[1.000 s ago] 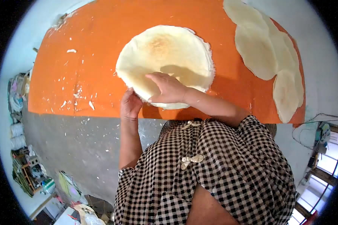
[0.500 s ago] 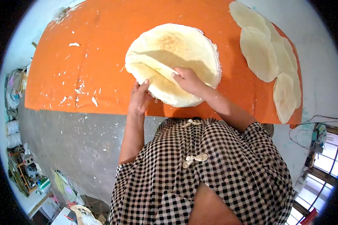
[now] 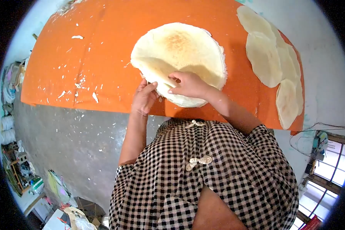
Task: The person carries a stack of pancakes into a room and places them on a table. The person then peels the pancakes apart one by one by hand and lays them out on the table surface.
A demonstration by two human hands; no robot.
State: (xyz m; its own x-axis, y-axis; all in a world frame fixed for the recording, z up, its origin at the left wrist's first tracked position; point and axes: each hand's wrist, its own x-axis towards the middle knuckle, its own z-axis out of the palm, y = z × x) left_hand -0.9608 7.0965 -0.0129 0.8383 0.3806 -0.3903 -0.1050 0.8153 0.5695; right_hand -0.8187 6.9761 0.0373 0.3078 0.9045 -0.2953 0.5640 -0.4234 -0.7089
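Note:
A stack of round, pale flatbread sheets (image 3: 195,50) with a browned patch on top lies on the orange cloth. Its near left edge is lifted and folded over. My left hand (image 3: 145,97) pinches the stack's edge at the lower left, thumb on top. My right hand (image 3: 189,84) is over the near part of the stack, with its fingers closed on the folded flap of the top sheet. The fingertips of my right hand are partly hidden by the flap.
The orange-covered table (image 3: 111,57) has white scraps (image 3: 77,37) scattered on its left. Several loose flat sheets (image 3: 262,57) overlap at the right edge. Grey floor (image 3: 73,142) lies below the table, with clutter along the left wall.
The folded flap has come down lower and nearer my body. My right hand has moved slightly left and down with it, and my left hand has shifted slightly right. The camera view has shifted a little.

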